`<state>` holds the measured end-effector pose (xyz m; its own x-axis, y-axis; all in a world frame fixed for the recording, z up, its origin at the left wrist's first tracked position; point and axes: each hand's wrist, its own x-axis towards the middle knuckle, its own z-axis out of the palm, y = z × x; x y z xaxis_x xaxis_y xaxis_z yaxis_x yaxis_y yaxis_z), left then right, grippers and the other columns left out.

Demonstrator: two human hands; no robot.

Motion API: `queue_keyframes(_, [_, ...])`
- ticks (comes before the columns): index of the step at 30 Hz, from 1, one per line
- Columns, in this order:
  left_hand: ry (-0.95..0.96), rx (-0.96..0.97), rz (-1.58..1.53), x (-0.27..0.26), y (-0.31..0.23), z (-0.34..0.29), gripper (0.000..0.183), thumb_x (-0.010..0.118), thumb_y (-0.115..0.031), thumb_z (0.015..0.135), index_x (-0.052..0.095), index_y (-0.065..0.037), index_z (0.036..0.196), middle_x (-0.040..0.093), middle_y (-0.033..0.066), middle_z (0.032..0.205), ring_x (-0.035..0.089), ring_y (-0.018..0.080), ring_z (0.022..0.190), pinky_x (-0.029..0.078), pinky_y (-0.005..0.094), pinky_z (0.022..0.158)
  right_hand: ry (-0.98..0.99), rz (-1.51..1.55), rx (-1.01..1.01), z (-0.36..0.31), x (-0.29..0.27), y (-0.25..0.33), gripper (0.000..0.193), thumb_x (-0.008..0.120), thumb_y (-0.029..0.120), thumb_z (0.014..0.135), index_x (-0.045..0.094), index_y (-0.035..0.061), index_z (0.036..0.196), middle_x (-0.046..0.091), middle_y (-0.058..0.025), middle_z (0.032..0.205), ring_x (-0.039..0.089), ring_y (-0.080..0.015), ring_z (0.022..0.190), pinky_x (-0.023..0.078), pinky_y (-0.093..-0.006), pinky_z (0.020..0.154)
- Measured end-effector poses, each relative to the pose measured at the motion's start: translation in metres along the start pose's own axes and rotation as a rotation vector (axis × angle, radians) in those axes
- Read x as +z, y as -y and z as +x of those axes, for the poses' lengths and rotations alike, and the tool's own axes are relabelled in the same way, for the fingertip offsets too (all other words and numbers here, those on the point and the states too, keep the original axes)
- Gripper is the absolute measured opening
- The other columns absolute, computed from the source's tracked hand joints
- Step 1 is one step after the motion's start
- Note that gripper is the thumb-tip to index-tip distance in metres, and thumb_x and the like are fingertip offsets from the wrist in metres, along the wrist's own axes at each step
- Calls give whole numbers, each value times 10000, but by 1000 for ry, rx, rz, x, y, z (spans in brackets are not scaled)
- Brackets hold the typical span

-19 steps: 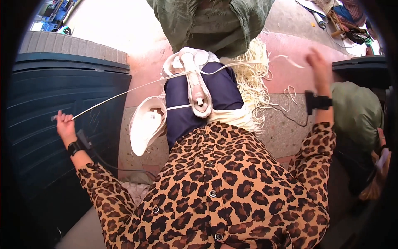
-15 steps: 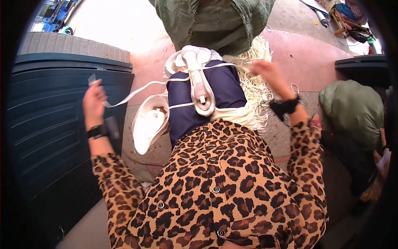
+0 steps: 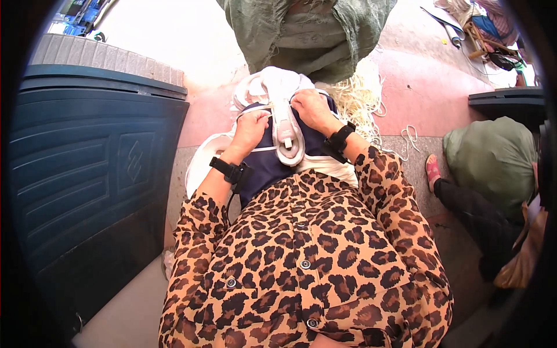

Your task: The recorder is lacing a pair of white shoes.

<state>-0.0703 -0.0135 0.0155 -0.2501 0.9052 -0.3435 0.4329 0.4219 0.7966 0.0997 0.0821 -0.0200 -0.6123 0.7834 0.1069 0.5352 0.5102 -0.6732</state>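
A white shoe [image 3: 288,146] lies sole down across my lap on dark navy cloth [image 3: 267,162], its heel end toward me. My left hand [image 3: 250,130] is closed in a pinch at the shoe's left side, where a white shoelace [image 3: 258,108] shows by the fingers. Against the shoe's right side, my right hand [image 3: 314,110] also pinches the lace; its fingertips are partly hidden. A second white shoe [image 3: 204,159] rests left of my lap, mostly behind my left forearm. Other white shoe parts [image 3: 246,93] sit at the far end of my lap.
Beyond my right knee hangs a heap of cream laces [image 3: 362,95]. A large green sack [image 3: 310,40] stands straight ahead. Another green sack [image 3: 490,162] is at the right, beside a person's leg and sandalled foot [image 3: 433,169]. A dark blue door panel [image 3: 98,156] borders the left.
Both hands have come inward from wide apart to the shoe's two sides. The lace, stretched out to the left before, is now drawn in close to the shoe.
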Motion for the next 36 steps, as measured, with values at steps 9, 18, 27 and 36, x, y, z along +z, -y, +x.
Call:
queue_keyframes(9, [-266,65,350,8,7,13,222,491,-209,800,609,-21,791,596,216,758,578,376,749,453,441,666,81,-156,-7,6,-2,14,181,507,205,786,649,94,798,585,-75,899,492,-276,929,356,-429,758])
queue_keyframes(18, [-166,79,239,10,15,26,250,507,-234,805,602,-4,836,599,206,755,588,346,724,449,389,647,56,-170,183,5,-11,11,218,590,310,750,670,110,783,590,-92,859,498,-268,927,374,-425,766])
queue_keyframes(27, [-103,26,471,12,6,33,244,453,-228,798,598,-39,851,588,218,899,565,385,847,436,473,741,152,-105,244,7,-15,12,229,548,284,768,676,94,754,628,-110,756,576,-289,791,402,-441,695])
queue_keyframes(36, [-336,220,698,14,-7,20,222,550,-258,782,632,-53,755,603,167,695,587,333,702,435,447,631,244,-121,171,2,-17,13,323,521,345,799,650,59,723,605,-155,781,545,-325,834,396,-459,692])
